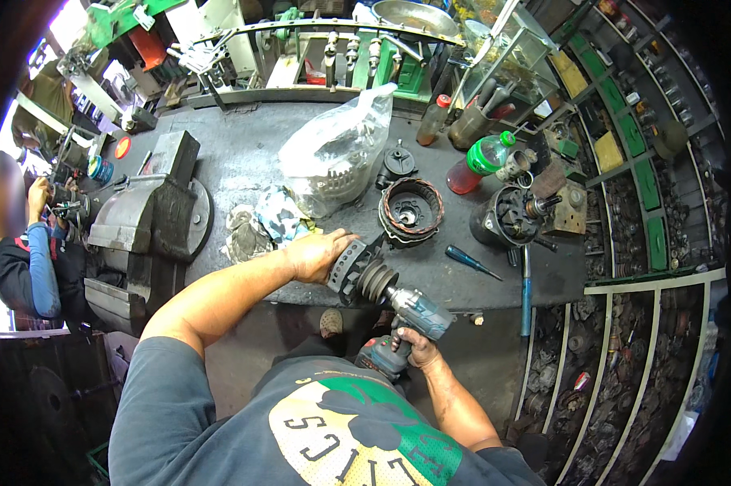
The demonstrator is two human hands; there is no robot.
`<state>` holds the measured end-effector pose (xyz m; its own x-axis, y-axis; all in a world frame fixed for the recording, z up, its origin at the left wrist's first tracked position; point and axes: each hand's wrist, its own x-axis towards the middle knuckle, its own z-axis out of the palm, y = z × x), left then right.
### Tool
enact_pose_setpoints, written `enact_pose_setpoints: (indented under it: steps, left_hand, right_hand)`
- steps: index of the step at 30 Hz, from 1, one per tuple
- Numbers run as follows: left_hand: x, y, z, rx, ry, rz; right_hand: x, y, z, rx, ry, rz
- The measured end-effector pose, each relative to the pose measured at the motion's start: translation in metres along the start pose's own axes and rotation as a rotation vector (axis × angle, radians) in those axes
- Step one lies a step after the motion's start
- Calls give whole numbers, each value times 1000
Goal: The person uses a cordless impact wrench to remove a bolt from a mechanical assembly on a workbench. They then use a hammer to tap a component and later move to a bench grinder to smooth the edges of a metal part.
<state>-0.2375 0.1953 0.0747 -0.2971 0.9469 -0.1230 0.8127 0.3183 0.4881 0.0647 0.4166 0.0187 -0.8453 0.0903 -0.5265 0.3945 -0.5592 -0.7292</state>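
My left hand [321,256] grips a dark metal housing [345,267] with a grooved pulley [378,282] on its right side, at the front edge of the bench. My right hand [416,347] is wrapped round the handle of a grey-blue cordless impact driver [426,312], whose nose meets the pulley's centre. Just beyond stands a ring of copper windings [410,209] with a round black cover [398,164] behind it. A blue-handled screwdriver [464,257] lies to the right. Crumpled rags [250,231] and a clear plastic bag of parts [325,158] are beside my left hand.
A large vise [138,217] occupies the bench's left. Bottles [483,158], a motor part [503,217] and a blue-handled bar [526,296] are at the right, with shelves of parts [612,364] beyond. A co-worker [37,259] works at the far left. Tool racks line the back.
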Motion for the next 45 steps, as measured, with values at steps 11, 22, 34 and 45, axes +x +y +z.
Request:
enact_pose_setpoints:
  steps: [11, 22, 34, 45]
  left_hand:
    - [-6, 1, 5, 67, 46, -6]
    - [-12, 15, 8, 16, 96, -136]
    - [-23, 32, 15, 13, 202, -231]
    - [-25, 35, 25, -56, 248, -275]
  right_hand:
    - [5, 12, -9, 8, -22, -31]
    - [-15, -2, -20, 171, 34, -182]
    - [21, 27, -44, 171, 298, -178]
    - [-86, -78, -55, 86, 229, -426]
